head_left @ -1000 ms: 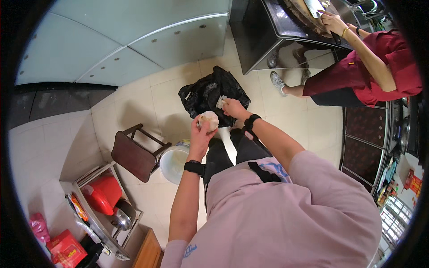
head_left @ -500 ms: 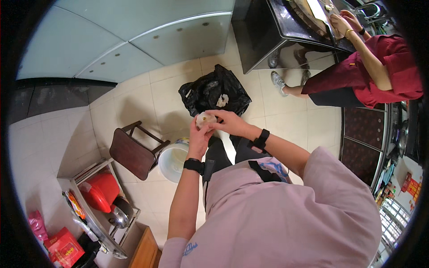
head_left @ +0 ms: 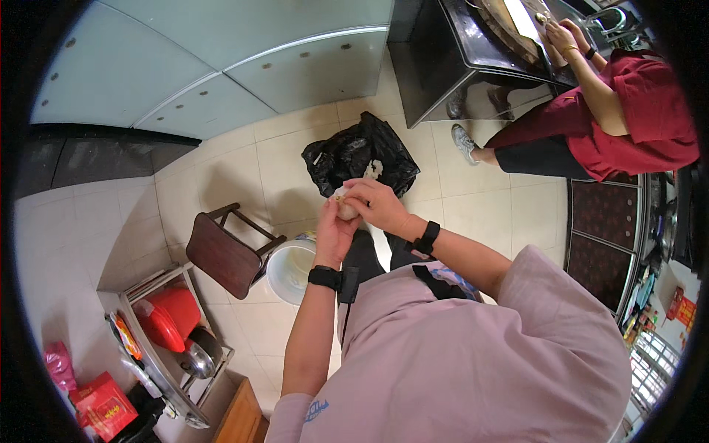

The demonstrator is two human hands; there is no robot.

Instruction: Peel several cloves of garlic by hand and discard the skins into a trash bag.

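Observation:
A pale, round garlic bulb is held over the near edge of a black plastic bag. My left hand wraps round it from below and the left. My right hand comes in from the right, thumb and fingers pinching at the top of the bulb and covering part of it. The black bag lies open on the floor just beyond my hands, with a crumpled whitish scrap inside.
Left of my legs stand a white bucket and a dark wooden stool. A low shelf with a red basin is at lower left. At upper right a person in red works at a dark counter with a knife.
My right fingers have moved over the bulb's top, and the bulb has turned so its stem end faces left. The co-worker's hands have shifted slightly. The whole view has shifted a little.

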